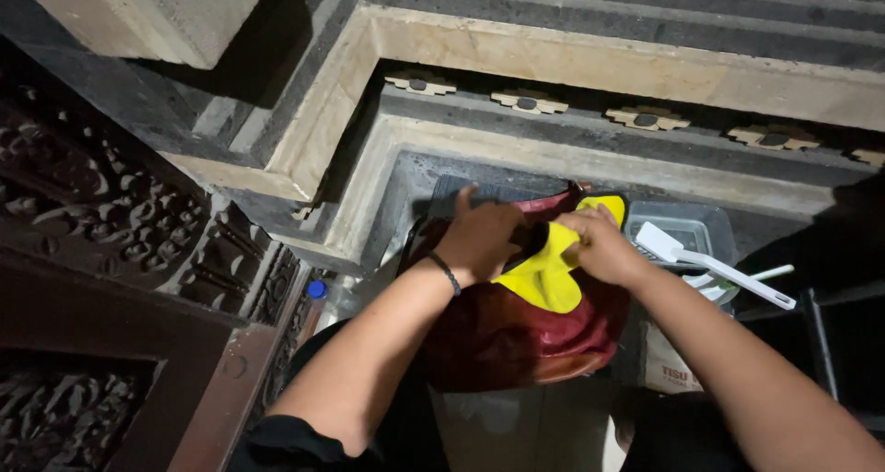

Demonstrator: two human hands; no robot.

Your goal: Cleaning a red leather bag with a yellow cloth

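The left hand [479, 237], with a dark band at its wrist, rests on the top of a dark red bag [516, 329]; its fingers [468, 198] curl down over the bag's opening, gripping the rim, though how tightly they close cannot be told from above. The right hand [604, 246] has its fingers pinched together on a yellow cloth [546, 278], which lies half over the bag's mouth and hangs down its front. One bag and one cloth are in view. The bag sits on the floor against the foot of a stepped stone wall [553, 62], between the person's forearms. Just beside the right hand stands one grey plastic tub [693, 221], with a white brush [714, 267] lying across its front edge and two more white handles showing under it. To the left, near a carved dark wooden door [101, 251], one blue bottle cap [317, 289] shows. Room is tight: wall ahead, door to the left, tub to the right; the pale floor [525, 430] nearest the person lies open.
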